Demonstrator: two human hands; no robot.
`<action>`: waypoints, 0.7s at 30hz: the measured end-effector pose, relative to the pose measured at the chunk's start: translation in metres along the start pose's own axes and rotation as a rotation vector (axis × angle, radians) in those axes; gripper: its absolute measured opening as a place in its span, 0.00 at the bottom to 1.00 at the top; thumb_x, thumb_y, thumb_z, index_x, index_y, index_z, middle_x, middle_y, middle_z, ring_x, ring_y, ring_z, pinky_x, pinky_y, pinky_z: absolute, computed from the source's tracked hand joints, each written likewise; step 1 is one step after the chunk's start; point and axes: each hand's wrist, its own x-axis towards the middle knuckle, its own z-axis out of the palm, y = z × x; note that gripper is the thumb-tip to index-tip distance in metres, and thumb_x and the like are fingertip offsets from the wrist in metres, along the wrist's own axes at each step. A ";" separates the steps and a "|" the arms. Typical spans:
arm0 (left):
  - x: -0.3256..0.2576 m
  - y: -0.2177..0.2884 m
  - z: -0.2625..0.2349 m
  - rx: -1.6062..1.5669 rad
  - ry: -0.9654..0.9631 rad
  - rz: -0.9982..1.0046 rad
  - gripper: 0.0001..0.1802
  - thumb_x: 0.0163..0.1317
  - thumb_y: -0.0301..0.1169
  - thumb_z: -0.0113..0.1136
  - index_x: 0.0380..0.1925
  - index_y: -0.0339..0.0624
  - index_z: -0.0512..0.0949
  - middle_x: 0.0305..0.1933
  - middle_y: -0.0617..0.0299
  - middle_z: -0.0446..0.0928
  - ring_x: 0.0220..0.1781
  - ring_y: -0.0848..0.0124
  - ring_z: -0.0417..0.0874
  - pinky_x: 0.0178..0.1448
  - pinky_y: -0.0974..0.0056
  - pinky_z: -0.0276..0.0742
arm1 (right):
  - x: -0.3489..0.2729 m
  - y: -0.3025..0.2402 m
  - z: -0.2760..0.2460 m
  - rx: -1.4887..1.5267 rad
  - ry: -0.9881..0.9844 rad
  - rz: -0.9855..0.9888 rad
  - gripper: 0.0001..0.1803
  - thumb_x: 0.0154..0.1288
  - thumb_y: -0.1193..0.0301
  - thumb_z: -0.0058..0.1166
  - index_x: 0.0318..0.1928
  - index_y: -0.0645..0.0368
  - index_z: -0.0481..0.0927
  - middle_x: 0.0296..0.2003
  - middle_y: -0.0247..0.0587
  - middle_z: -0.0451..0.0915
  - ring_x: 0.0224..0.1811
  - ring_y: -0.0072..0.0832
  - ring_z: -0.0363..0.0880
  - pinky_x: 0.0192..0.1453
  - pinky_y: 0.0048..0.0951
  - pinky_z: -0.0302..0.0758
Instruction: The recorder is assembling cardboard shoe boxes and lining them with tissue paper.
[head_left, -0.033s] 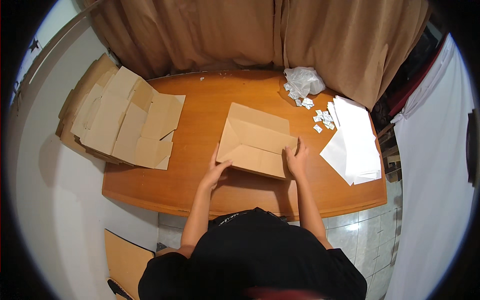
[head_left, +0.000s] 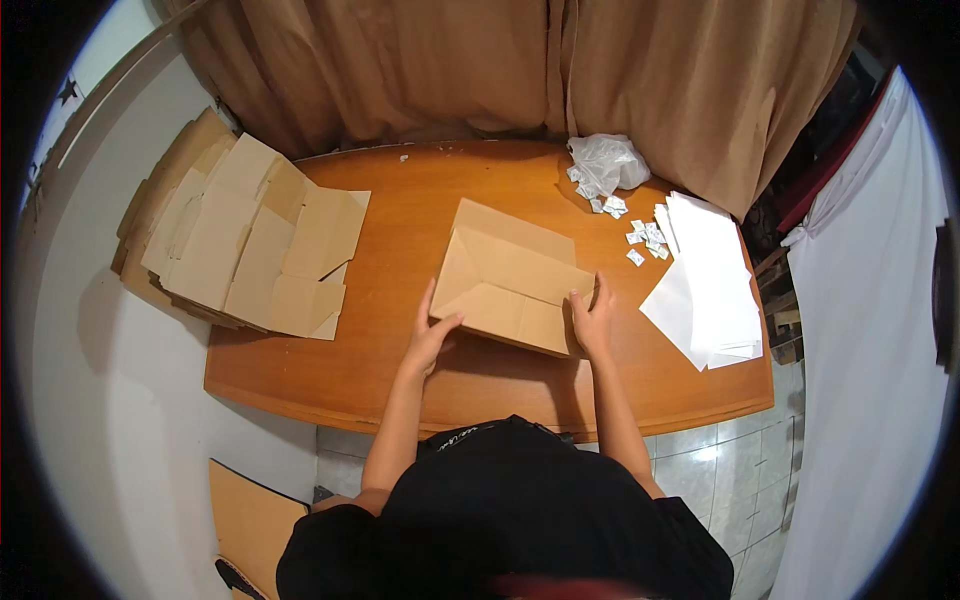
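Note:
An open-topped brown cardboard box [head_left: 500, 300] is between my hands over the middle of the table, with its inside bare and its long side slanting. My left hand [head_left: 428, 338] grips its near left corner, thumb along the near wall's edge and fingers on the outside. At the right end my right hand [head_left: 592, 322] pinches the wall, thumb on the inner side and fingers outside. A shadow lies on the wood below the near wall, which looks slightly raised; whether the far side touches the table I cannot tell.
Flattened cardboard boxes [head_left: 240, 230] lie stacked at the table's left end, against the wall. On the right are white paper sheets [head_left: 715, 290], several small white packets [head_left: 645, 236] and a clear plastic bag [head_left: 615, 162]. A brown curtain [head_left: 400, 70] hangs behind the wooden table [head_left: 300, 375].
The box's left end has moved slightly up and left, with my left hand following it. My right hand has hardly moved.

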 end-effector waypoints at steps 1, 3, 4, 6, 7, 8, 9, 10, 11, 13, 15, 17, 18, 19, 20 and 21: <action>0.008 0.005 0.002 -0.037 0.054 0.267 0.45 0.47 0.36 0.67 0.65 0.47 0.53 0.64 0.49 0.58 0.65 0.58 0.59 0.61 0.57 0.63 | 0.001 0.003 0.004 0.001 0.003 -0.001 0.36 0.57 0.60 0.54 0.62 0.62 0.58 0.58 0.57 0.57 0.60 0.47 0.62 0.61 0.41 0.63; 0.019 0.013 0.007 -0.073 0.104 0.536 0.45 0.44 0.32 0.69 0.63 0.50 0.56 0.63 0.50 0.57 0.65 0.58 0.59 0.62 0.56 0.62 | 0.005 0.008 0.010 0.332 -0.069 -0.109 0.34 0.60 0.61 0.52 0.63 0.62 0.58 0.58 0.57 0.59 0.59 0.45 0.62 0.61 0.40 0.63; 0.017 0.026 0.015 0.000 0.188 0.661 0.43 0.41 0.31 0.70 0.60 0.50 0.60 0.64 0.50 0.55 0.64 0.57 0.59 0.63 0.56 0.61 | 0.006 0.018 0.012 0.330 -0.058 -0.104 0.34 0.60 0.61 0.52 0.63 0.62 0.58 0.58 0.57 0.59 0.59 0.45 0.62 0.61 0.40 0.63; 0.004 0.047 0.034 0.077 0.268 0.792 0.41 0.38 0.30 0.71 0.57 0.50 0.63 0.65 0.49 0.54 0.64 0.56 0.60 0.64 0.56 0.60 | 0.004 0.034 0.011 0.441 -0.265 0.012 0.33 0.62 0.62 0.51 0.63 0.62 0.58 0.58 0.56 0.60 0.59 0.43 0.63 0.61 0.39 0.63; -0.006 0.056 0.042 0.255 0.322 0.931 0.40 0.36 0.30 0.72 0.54 0.49 0.65 0.65 0.49 0.53 0.64 0.54 0.60 0.64 0.56 0.59 | -0.001 0.026 0.008 0.382 -0.298 0.050 0.30 0.63 0.62 0.50 0.63 0.60 0.60 0.59 0.54 0.60 0.58 0.42 0.64 0.61 0.38 0.63; -0.011 0.060 0.049 0.432 0.376 1.061 0.39 0.33 0.29 0.73 0.51 0.48 0.67 0.64 0.48 0.53 0.63 0.53 0.60 0.64 0.55 0.59 | -0.005 0.014 0.005 0.378 -0.304 0.048 0.30 0.63 0.62 0.50 0.63 0.60 0.60 0.59 0.54 0.60 0.58 0.42 0.64 0.61 0.38 0.63; -0.011 0.060 0.054 0.531 0.369 1.144 0.40 0.30 0.29 0.73 0.50 0.50 0.68 0.64 0.48 0.54 0.63 0.52 0.60 0.64 0.53 0.57 | -0.008 0.002 0.002 0.433 -0.338 0.131 0.29 0.64 0.62 0.49 0.62 0.60 0.61 0.58 0.53 0.61 0.57 0.40 0.65 0.59 0.37 0.65; -0.011 0.060 0.063 0.631 0.347 1.232 0.41 0.26 0.29 0.73 0.48 0.53 0.69 0.63 0.47 0.56 0.63 0.51 0.59 0.65 0.50 0.56 | -0.011 -0.002 -0.003 0.491 -0.358 0.216 0.28 0.64 0.61 0.48 0.61 0.59 0.62 0.58 0.51 0.61 0.56 0.39 0.66 0.57 0.36 0.67; -0.009 0.055 0.071 0.727 0.312 1.274 0.40 0.25 0.30 0.73 0.47 0.54 0.71 0.63 0.50 0.57 0.63 0.52 0.59 0.65 0.47 0.54 | -0.008 0.014 0.000 0.358 -0.362 0.084 0.27 0.68 0.53 0.39 0.62 0.52 0.61 0.53 0.46 0.65 0.49 0.32 0.71 0.46 0.32 0.73; -0.002 0.037 0.082 0.929 0.259 1.273 0.37 0.24 0.33 0.72 0.44 0.59 0.74 0.63 0.60 0.61 0.63 0.57 0.58 0.64 0.39 0.47 | -0.012 0.007 -0.009 0.520 -0.381 0.218 0.28 0.68 0.51 0.38 0.63 0.51 0.59 0.51 0.46 0.66 0.49 0.33 0.72 0.46 0.34 0.73; 0.005 0.016 0.091 1.068 0.170 1.286 0.32 0.33 0.33 0.69 0.46 0.64 0.74 0.64 0.67 0.61 0.64 0.59 0.56 0.64 0.40 0.41 | -0.013 0.000 -0.015 0.755 -0.407 0.386 0.32 0.67 0.46 0.36 0.65 0.49 0.53 0.48 0.44 0.67 0.47 0.33 0.73 0.46 0.41 0.73; 0.014 -0.010 0.102 1.120 0.119 1.322 0.31 0.40 0.34 0.66 0.49 0.69 0.73 0.64 0.72 0.60 0.63 0.62 0.56 0.65 0.42 0.36 | -0.013 0.001 -0.020 0.824 -0.421 0.430 0.33 0.65 0.46 0.37 0.64 0.49 0.54 0.48 0.43 0.67 0.46 0.33 0.73 0.45 0.42 0.72; 0.018 -0.025 0.107 1.118 0.123 1.318 0.31 0.40 0.34 0.66 0.49 0.69 0.73 0.64 0.72 0.60 0.63 0.62 0.56 0.65 0.42 0.36 | -0.013 0.002 -0.021 0.896 -0.443 0.470 0.33 0.64 0.45 0.39 0.63 0.49 0.55 0.49 0.43 0.66 0.45 0.33 0.73 0.44 0.42 0.72; 0.018 -0.031 0.114 1.148 0.037 1.361 0.31 0.40 0.36 0.67 0.50 0.68 0.72 0.64 0.71 0.61 0.63 0.62 0.58 0.65 0.42 0.37 | -0.012 0.007 -0.020 0.897 -0.436 0.474 0.33 0.64 0.45 0.39 0.63 0.49 0.55 0.49 0.43 0.66 0.45 0.33 0.73 0.44 0.42 0.72; 0.018 -0.036 0.117 1.177 -0.048 1.403 0.32 0.39 0.38 0.69 0.50 0.67 0.72 0.64 0.69 0.61 0.62 0.62 0.59 0.64 0.42 0.37 | -0.011 0.015 -0.018 0.761 -0.366 0.510 0.33 0.63 0.45 0.41 0.62 0.49 0.57 0.49 0.41 0.67 0.45 0.34 0.72 0.44 0.41 0.72; 0.014 -0.043 0.118 1.201 -0.188 1.299 0.32 0.42 0.41 0.68 0.52 0.67 0.71 0.64 0.70 0.61 0.62 0.63 0.60 0.63 0.41 0.39 | -0.010 0.021 -0.017 0.624 -0.297 0.544 0.33 0.62 0.46 0.42 0.61 0.49 0.59 0.49 0.40 0.67 0.44 0.34 0.72 0.44 0.40 0.71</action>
